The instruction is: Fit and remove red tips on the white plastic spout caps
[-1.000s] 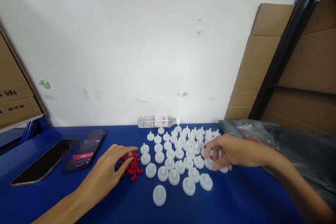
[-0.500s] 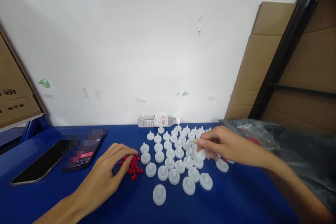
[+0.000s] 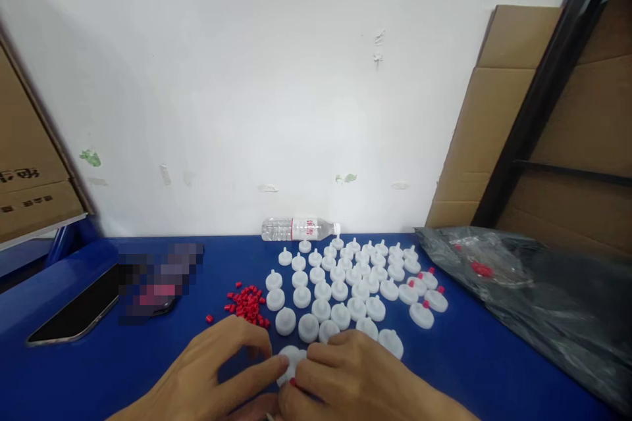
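Observation:
Close in front of me my two hands meet. My left hand (image 3: 217, 368) has its thumb tip against a white nozzle lid (image 3: 289, 356), fingers bent. Over the lid's other side curls my right hand (image 3: 350, 375), fingers closed. A small red cap (image 3: 293, 381) peeks out between the fingertips; the grip itself is mostly hidden. Just beyond my left hand lies a pile of red caps (image 3: 248, 302), with one stray cap (image 3: 209, 318) to its left. White nozzle lids (image 3: 320, 309) stand in loose rows past my right hand. Several capped lids (image 3: 422, 314) with red tips stand on the right.
A clear plastic bottle (image 3: 301, 229) lies along the wall. Two phones (image 3: 74, 316) rest on the blue table (image 3: 197, 276) at left. A dark plastic bag (image 3: 543, 316) covers the right side. Cardboard boxes (image 3: 34, 171) stand at both sides.
My right hand has come from the rear right lids down to the front middle. My left hand has left the red pile and moved right and nearer, meeting it.

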Demonstrator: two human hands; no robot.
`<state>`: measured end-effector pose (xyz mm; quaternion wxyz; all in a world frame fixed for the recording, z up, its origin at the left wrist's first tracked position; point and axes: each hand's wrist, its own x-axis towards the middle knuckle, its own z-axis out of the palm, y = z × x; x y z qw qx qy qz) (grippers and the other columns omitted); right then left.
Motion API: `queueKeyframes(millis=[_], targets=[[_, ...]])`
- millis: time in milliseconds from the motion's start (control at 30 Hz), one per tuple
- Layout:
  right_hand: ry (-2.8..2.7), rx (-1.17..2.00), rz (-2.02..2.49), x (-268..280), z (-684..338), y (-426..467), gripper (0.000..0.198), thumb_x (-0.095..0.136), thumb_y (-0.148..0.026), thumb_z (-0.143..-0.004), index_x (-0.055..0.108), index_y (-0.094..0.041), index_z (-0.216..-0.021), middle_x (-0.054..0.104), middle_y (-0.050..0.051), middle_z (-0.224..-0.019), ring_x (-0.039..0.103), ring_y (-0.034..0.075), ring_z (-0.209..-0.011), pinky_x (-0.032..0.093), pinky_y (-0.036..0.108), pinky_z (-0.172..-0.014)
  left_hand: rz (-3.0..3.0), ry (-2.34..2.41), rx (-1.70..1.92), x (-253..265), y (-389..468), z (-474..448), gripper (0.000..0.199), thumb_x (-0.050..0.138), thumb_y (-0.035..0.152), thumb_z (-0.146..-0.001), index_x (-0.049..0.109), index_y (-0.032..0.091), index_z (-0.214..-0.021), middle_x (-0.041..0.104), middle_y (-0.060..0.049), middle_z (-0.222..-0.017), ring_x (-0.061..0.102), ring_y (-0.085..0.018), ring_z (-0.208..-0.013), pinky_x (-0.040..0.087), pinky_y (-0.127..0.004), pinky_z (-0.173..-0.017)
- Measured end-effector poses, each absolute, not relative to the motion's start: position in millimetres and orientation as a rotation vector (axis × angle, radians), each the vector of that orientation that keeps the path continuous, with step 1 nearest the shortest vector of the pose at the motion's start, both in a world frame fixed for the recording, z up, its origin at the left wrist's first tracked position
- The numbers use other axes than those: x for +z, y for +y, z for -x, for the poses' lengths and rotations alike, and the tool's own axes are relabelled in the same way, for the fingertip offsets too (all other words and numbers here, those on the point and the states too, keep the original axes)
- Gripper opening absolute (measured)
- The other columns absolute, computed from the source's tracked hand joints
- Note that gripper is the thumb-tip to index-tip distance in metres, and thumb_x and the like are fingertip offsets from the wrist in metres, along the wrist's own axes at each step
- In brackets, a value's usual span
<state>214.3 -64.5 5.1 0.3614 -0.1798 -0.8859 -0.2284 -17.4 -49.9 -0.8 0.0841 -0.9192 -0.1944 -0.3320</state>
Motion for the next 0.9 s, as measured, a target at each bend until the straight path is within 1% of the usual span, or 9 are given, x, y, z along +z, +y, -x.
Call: queueKeyframes(millis=[67,200,333,433,567,667,733,800,900], targets=[[-2.265,-0.571,0.458,3,-212,-63,0.041,0.046,-0.025,-0.106,0.056,-0.020,-0.066,0.053,-0.006,-0.056,0.048,0.010,-0.048,0.029,0.028,-0.040,2.728,-0.568,-0.996,-2,-52,17,0.023,0.049,0.025,-0.106,0.069,0.023,-0.119,0.069,-0.007,-0.097,0.068,-0.016,-0.087,0.058,-0.024,-0.080],[-2.227,-0.501,0.426,11,-211,-66,0.038,0.042,-0.025,-0.106,0.059,-0.020,-0.073,0.055,-0.006,-0.061,0.049,0.009,-0.048,0.030,0.027,-0.038,2.690,-0.620,-0.970,-12,-53,24,0.026,0.046,0.025,-0.108,0.068,0.027,-0.121,0.073,-0.005,-0.108,0.070,-0.015,-0.099,0.056,-0.023,-0.092],[-2.267,-0.431,0.443,18,-209,-71,0.022,0.045,-0.017,-0.104,0.065,-0.022,-0.096,0.063,-0.009,-0.072,0.053,0.006,-0.051,0.030,0.024,-0.037,2.641,-0.685,-0.964,-21,-51,34,0.026,0.048,0.029,-0.107,0.068,0.029,-0.124,0.073,-0.004,-0.115,0.071,-0.014,-0.104,0.055,-0.021,-0.096],[-2.193,-0.382,0.485,18,-211,-71,0.016,0.047,-0.026,-0.105,0.063,-0.024,-0.109,0.068,-0.009,-0.079,0.060,0.006,-0.056,0.037,0.022,-0.041,2.657,-0.743,-1.068,-20,-49,34,0.023,0.053,0.030,-0.106,0.067,0.027,-0.124,0.073,-0.004,-0.119,0.071,-0.014,-0.107,0.055,-0.019,-0.095],[-2.223,-0.310,0.651,14,-218,-67,0.035,0.041,-0.051,-0.107,0.058,-0.024,-0.122,0.073,0.001,-0.104,0.072,0.014,-0.079,0.049,0.024,-0.052,2.680,-0.734,-1.220,-9,-47,28,0.013,0.063,0.020,-0.099,0.069,0.026,-0.108,0.075,-0.003,-0.113,0.073,-0.015,-0.102,0.058,-0.020,-0.092],[-2.330,-0.274,0.809,10,-221,-65,0.050,0.041,-0.061,-0.104,0.047,-0.026,-0.140,0.070,0.006,-0.123,0.074,0.019,-0.093,0.053,0.025,-0.058,2.669,-0.689,-1.210,-1,-46,27,0.014,0.067,0.017,-0.096,0.071,0.027,-0.105,0.077,-0.002,-0.107,0.075,-0.015,-0.095,0.059,-0.022,-0.092],[-2.349,-0.276,0.828,7,-220,-64,0.056,0.037,-0.064,-0.104,0.044,-0.025,-0.143,0.069,0.008,-0.126,0.074,0.019,-0.094,0.054,0.025,-0.058,2.643,-0.664,-1.173,1,-47,28,0.013,0.067,0.020,-0.097,0.071,0.028,-0.106,0.079,-0.001,-0.104,0.077,-0.015,-0.091,0.060,-0.023,-0.091],[-2.326,-0.284,0.807,7,-218,-65,0.058,0.028,-0.064,-0.106,0.045,-0.021,-0.140,0.070,0.009,-0.126,0.075,0.018,-0.089,0.053,0.025,-0.053,2.623,-0.676,-1.187,-4,-48,29,0.012,0.068,0.022,-0.096,0.071,0.029,-0.104,0.080,-0.001,-0.107,0.078,-0.015,-0.086,0.062,-0.022,-0.085],[-2.269,-0.335,0.766,13,-214,-67,0.056,0.021,-0.059,-0.108,0.044,-0.018,-0.140,0.070,0.009,-0.129,0.077,0.017,-0.083,0.052,0.026,-0.048,2.665,-0.757,-1.430,-20,-52,27,0.007,0.067,0.021,-0.095,0.066,0.027,-0.096,0.074,-0.004,-0.124,0.078,-0.017,-0.086,0.066,-0.023,-0.076]])
